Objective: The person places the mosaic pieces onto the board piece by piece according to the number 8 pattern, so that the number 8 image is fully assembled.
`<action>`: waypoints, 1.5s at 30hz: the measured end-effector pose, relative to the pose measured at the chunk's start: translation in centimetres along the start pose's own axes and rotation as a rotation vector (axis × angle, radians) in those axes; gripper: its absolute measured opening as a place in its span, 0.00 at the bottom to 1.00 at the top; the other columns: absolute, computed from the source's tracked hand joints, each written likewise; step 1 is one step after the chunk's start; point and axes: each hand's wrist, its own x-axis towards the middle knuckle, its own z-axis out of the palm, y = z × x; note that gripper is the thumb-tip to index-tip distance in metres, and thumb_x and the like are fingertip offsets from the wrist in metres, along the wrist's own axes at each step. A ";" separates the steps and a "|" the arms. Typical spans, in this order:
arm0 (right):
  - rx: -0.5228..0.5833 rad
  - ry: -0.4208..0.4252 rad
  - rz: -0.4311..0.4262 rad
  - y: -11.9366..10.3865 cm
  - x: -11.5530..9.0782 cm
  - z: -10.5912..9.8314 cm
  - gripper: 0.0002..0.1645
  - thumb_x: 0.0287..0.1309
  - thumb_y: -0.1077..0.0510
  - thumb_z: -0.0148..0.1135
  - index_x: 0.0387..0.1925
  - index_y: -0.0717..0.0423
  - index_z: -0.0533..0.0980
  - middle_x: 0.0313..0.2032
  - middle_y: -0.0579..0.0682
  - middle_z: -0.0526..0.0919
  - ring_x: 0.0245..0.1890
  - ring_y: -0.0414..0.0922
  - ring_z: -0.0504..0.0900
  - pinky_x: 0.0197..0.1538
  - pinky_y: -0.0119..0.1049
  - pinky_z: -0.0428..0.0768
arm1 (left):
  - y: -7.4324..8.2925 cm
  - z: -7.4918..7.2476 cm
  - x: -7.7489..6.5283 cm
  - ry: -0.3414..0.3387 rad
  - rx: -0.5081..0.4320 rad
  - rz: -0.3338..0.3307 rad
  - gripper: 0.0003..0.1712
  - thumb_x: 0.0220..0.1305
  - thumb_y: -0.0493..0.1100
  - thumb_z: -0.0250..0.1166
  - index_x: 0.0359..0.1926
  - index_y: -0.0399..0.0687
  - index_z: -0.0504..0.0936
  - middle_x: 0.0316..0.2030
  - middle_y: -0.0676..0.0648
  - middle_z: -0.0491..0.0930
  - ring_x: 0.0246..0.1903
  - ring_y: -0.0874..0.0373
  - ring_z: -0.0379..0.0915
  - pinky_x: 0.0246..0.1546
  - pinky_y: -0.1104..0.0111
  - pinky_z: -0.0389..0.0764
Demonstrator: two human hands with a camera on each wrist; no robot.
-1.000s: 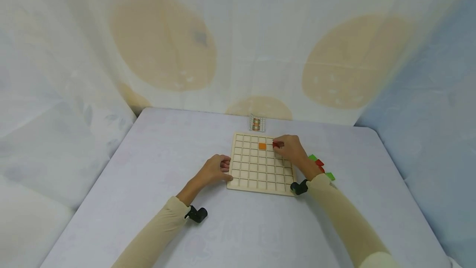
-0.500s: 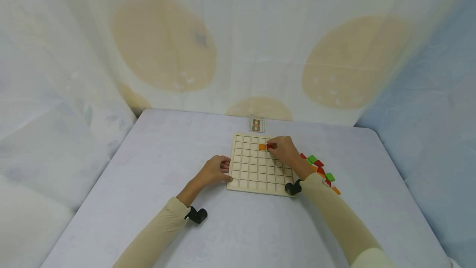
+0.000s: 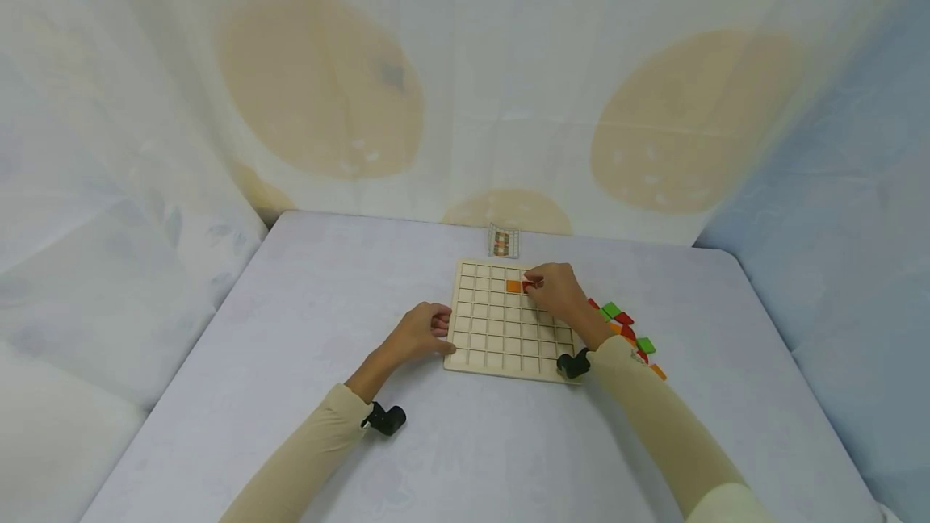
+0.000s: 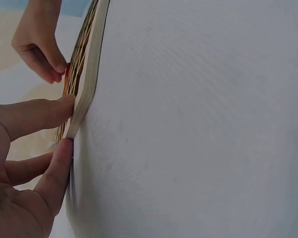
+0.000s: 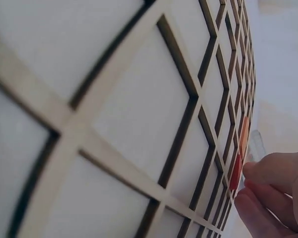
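A pale wooden grid board (image 3: pixel 487 329) lies on the table with one orange square tile (image 3: pixel 513 286) in a cell of its upper part. My left hand (image 3: pixel 417 331) holds the board's left edge. In the left wrist view the thumb (image 4: pixel 44 116) lies on its face and a finger is against the edge. Over the upper right of the board, my right hand (image 3: pixel 558 290) pinches a red tile (image 5: pixel 236 171) between thumb and fingers. That tile sits right beside the orange one, at the neighbouring cell, and the fingers hide part of it in the head view.
Loose green, red and orange tiles, including a green tile (image 3: pixel 645 345), lie to the right of the board, partly behind my right forearm. A small patterned card (image 3: pixel 503 241) stands beyond the board's far edge. Fabric curtains (image 3: pixel 465 87) enclose the table (image 3: pixel 349 265).
My right hand has moved left with the red tile, from further right on the board to beside the orange tile, then nearly stopped. My left hand has stayed at the board's edge.
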 end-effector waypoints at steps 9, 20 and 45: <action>-0.015 -0.007 -0.021 0.2 -0.3 0.0 0.14 0.58 0.67 0.64 0.47 0.66 0.82 0.46 0.62 0.84 0.44 0.54 0.83 0.45 0.45 0.83 | 0.1 0.3 0.0 0.002 0.016 -0.003 0.38 0.45 0.33 0.78 0.58 0.31 0.73 0.40 0.47 0.76 0.41 0.57 0.75 0.42 0.74 0.80; 0.012 0.066 -0.042 1.0 -1.0 -0.6 0.12 0.58 0.67 0.64 0.44 0.66 0.83 0.43 0.60 0.85 0.41 0.53 0.85 0.44 0.47 0.83 | 0.0 0.3 0.1 0.000 0.016 0.002 0.38 0.44 0.33 0.79 0.58 0.32 0.73 0.41 0.46 0.75 0.40 0.57 0.75 0.42 0.73 0.80; -0.122 0.131 0.212 7.8 -9.1 -6.8 0.17 0.59 0.62 0.66 0.47 0.68 0.81 0.43 0.65 0.84 0.42 0.59 0.83 0.44 0.52 0.83 | -0.4 -0.3 -0.1 0.014 0.035 -0.003 0.38 0.45 0.35 0.79 0.58 0.33 0.74 0.41 0.47 0.74 0.40 0.57 0.74 0.42 0.72 0.80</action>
